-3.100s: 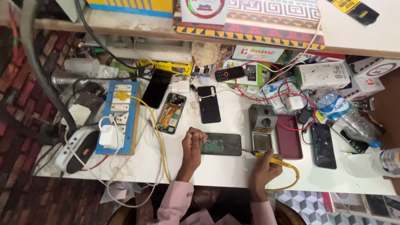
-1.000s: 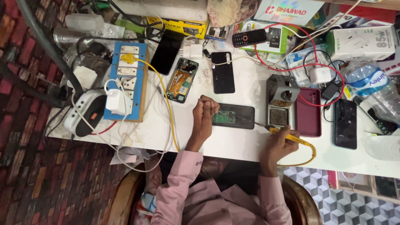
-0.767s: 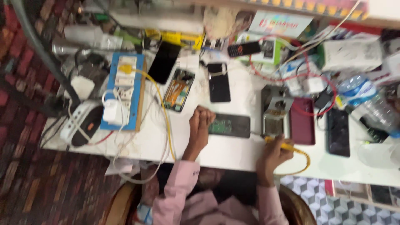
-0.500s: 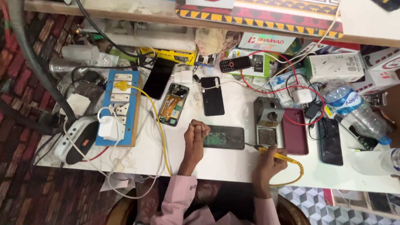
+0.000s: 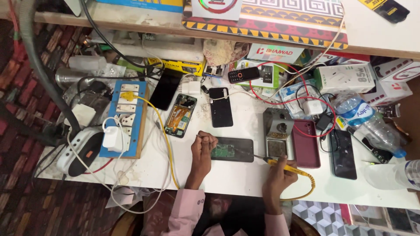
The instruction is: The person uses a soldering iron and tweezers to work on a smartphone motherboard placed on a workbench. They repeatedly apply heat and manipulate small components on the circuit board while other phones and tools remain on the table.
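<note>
Bare white table [image 5: 245,179] along the near edge; beyond, the soldering station [image 5: 277,139] and maroon phone cover [image 5: 305,144] crowd the way.

Our left hand [image 5: 203,146] lay curled, fingertips pinched together, forearm stretched forward. Well to its right, our right hand [image 5: 279,171] stayed fisted, wrist bent.

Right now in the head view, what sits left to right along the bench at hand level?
White speaker-like device → blue switch board → opened phone with orange flex → left hand → open phone being worked on → right hand holding yellow-handled soldering iron → maroon phone cover → black phone → plastic water bottle.
</note>
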